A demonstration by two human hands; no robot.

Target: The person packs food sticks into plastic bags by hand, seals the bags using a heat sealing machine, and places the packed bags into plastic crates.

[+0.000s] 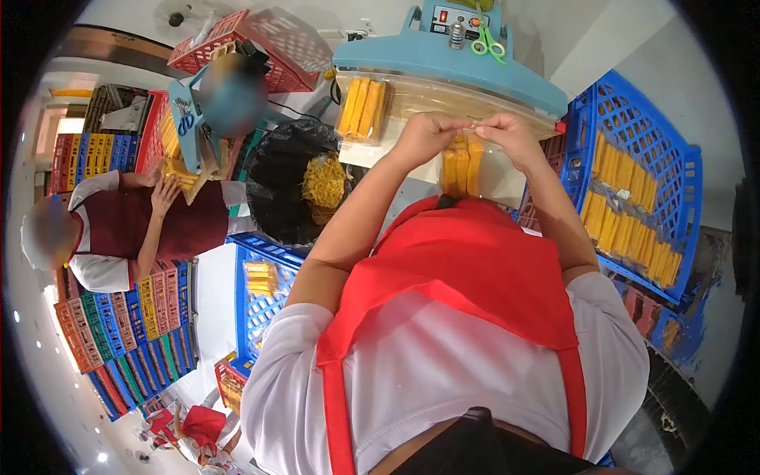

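Both hands pinch the top edge of a clear plastic bag (461, 168) that holds several yellow sticks. My left hand (430, 136) grips the bag's left corner and my right hand (511, 136) its right corner, with the fingertips almost touching. The bag hangs in front of the blue sealing machine (451, 59), close to the red apron. Another filled bag (363, 109) lies at the left end of the machine's ledge. Green scissors (488, 46) rest on top of the machine.
A black-lined bin (273, 170) with yellow scraps stands at the left. A blue crate (687, 174) of filled bags is at the right, another blue crate (244, 313) at lower left. A co-worker (150, 222) handles yellow sticks at a second machine.
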